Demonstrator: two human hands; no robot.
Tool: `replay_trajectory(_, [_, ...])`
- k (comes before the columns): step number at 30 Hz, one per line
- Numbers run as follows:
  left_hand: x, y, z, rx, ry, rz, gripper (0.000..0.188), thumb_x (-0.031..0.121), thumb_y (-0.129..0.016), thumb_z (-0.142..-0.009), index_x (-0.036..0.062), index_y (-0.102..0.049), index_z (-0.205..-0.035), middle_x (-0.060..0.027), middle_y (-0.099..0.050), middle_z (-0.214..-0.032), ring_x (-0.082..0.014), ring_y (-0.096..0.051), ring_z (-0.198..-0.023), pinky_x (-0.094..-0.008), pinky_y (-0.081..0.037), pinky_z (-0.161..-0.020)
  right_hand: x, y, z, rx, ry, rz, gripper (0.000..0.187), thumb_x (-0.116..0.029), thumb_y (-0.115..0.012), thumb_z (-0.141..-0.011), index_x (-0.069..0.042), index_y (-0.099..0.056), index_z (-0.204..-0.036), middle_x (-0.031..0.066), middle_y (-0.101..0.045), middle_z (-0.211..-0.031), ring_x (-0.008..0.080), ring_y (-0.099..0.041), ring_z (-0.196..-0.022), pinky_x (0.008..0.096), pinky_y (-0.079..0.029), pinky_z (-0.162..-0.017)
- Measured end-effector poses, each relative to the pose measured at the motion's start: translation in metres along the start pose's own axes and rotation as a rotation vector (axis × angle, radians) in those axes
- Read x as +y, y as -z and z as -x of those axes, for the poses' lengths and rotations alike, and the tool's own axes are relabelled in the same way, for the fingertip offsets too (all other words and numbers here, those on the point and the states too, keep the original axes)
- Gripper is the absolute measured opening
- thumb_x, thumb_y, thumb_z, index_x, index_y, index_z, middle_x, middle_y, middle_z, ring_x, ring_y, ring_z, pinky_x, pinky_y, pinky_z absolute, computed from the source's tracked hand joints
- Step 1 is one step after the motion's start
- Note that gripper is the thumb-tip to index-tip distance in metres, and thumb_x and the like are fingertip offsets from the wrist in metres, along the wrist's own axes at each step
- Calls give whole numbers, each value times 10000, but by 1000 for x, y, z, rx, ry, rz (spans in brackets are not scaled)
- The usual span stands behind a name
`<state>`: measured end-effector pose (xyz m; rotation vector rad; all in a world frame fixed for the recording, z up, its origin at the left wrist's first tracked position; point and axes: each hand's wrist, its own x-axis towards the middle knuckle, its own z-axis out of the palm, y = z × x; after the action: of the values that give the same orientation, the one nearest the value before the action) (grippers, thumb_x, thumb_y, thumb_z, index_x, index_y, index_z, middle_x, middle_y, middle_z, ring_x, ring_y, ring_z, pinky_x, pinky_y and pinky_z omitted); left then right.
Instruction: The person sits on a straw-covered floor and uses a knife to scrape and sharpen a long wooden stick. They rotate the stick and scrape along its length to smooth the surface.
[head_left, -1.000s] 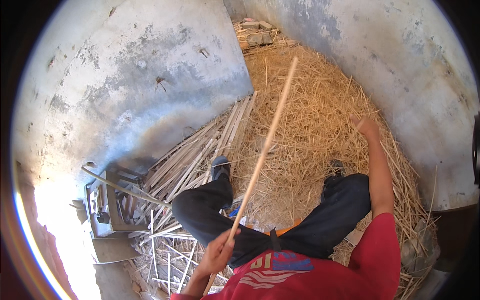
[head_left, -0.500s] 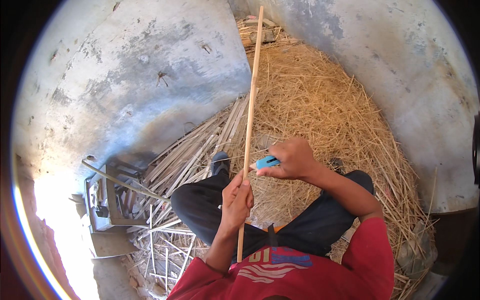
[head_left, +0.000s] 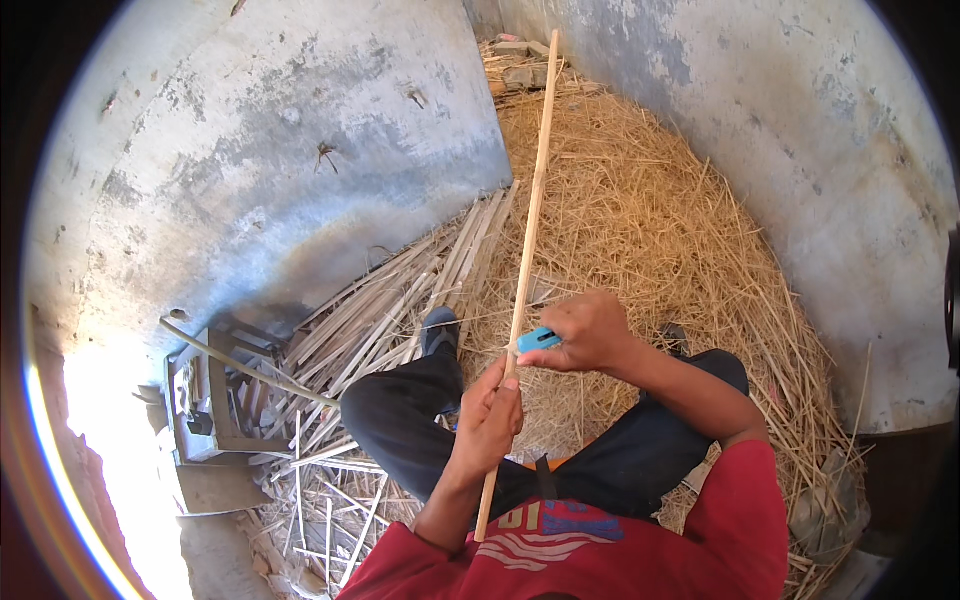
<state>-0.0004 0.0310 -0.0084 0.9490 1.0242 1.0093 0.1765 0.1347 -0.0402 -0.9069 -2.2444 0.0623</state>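
A long pale bamboo strip [head_left: 532, 215] stands slanted before me, its lower end close to my red shirt. My left hand [head_left: 489, 415] is wrapped round its lower part. In my right hand [head_left: 585, 330] is a light-blue utility knife [head_left: 538, 340], gripped in a fist with the thumb stretched along it. The knife's tip meets the strip just above my left fingers. How far the blade bites into the strip is too small to tell.
Thin shavings and straw [head_left: 640, 190] cover the floor ahead. Split strips [head_left: 400, 280] lie piled at the left, beside a wooden frame [head_left: 215, 400] with a pole. Worn walls [head_left: 330, 110] close in on both sides. My crossed legs [head_left: 400, 420] sit below the hands.
Both hands and the strip have shifted slightly to the right. The strip leans more to the right at its top, and the knife sits a little lower against it.
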Motion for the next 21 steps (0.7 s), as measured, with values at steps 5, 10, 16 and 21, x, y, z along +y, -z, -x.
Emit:
replay_trajectory(5, [2,-5,12,-55,43,-143,399,160,-405,-1003,-8,-397,-1366,89,-347,-558,4,-307,-460,-173,-250,-438,53,11,-10,47,-314,147,627,-730,-557,-749,-131,-538,-565,56,-479,-453,242,-519,-393,372,-386,-391])
replay_trajectory(10, [-1,-1,9,15,19,-90,376,145,-394,-1006,19,-406,-1360,100,-344,-582,9,-303,-484,-175,-228,-443,1,5,1,22,-64,32,635,-730,-583,-722,-136,-468,-530,43,-473,-461,238,-512,-404,364,-371,-396])
replay_trajectory(16, [2,-3,7,-21,-11,-190,363,133,-402,-1002,25,-420,-1347,95,-349,-590,6,-303,-499,-183,-239,-459,31,5,-4,91,-47,96,660,-753,-575,-707,-139,-433,-512,39,-430,-445,233,-488,-397,362,-365,-394])
replay_trajectory(21, [2,-3,15,-17,-7,-220,366,167,-401,-1006,3,-424,-1332,94,-341,-576,4,-305,-485,-184,-251,-453,48,6,-10,66,-69,198,658,-754,-557,-725,-141,-435,-521,35,-414,-439,220,-470,-380,355,-360,-378])
